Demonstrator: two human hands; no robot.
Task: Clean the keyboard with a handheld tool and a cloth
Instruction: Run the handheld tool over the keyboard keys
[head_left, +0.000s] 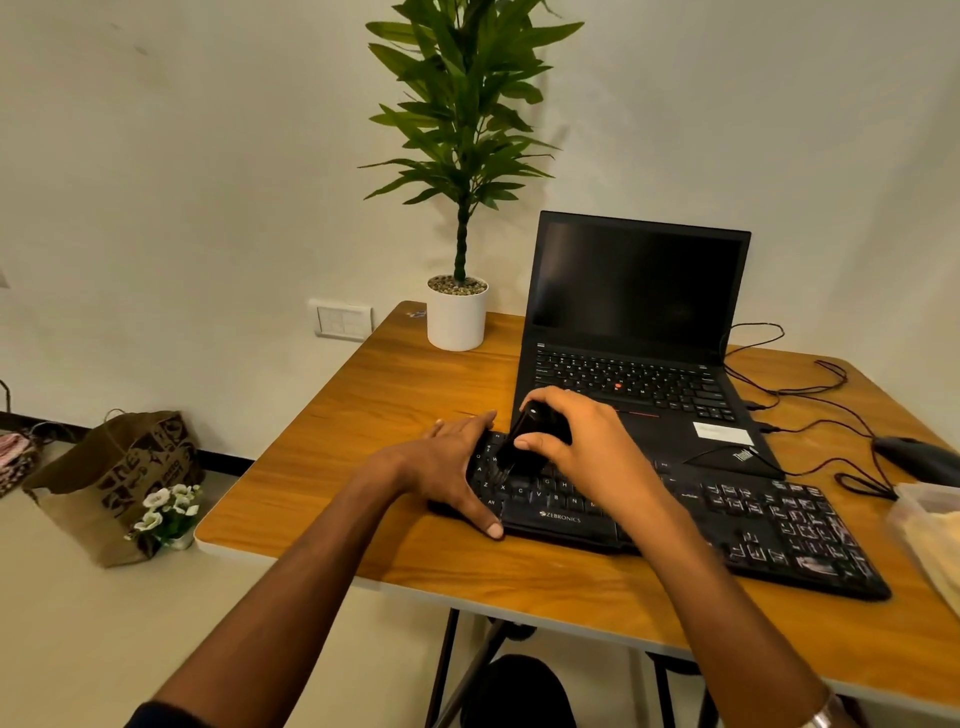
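Over the keyboard (675, 519), right hand (582, 441) grips a black tool (524, 441); left hand (457, 467) lies flat, bracing its end.

An open black laptop (636, 332) sits on a wooden table (374, 410). Left of the laptop stands a potted plant (460, 249); right of it lies a mouse (914, 457).

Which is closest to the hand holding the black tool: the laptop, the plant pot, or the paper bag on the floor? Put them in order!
From the right hand:
1. Laptop, just behind it.
2. Plant pot, at the table's back-left corner.
3. Paper bag, far left on the floor.
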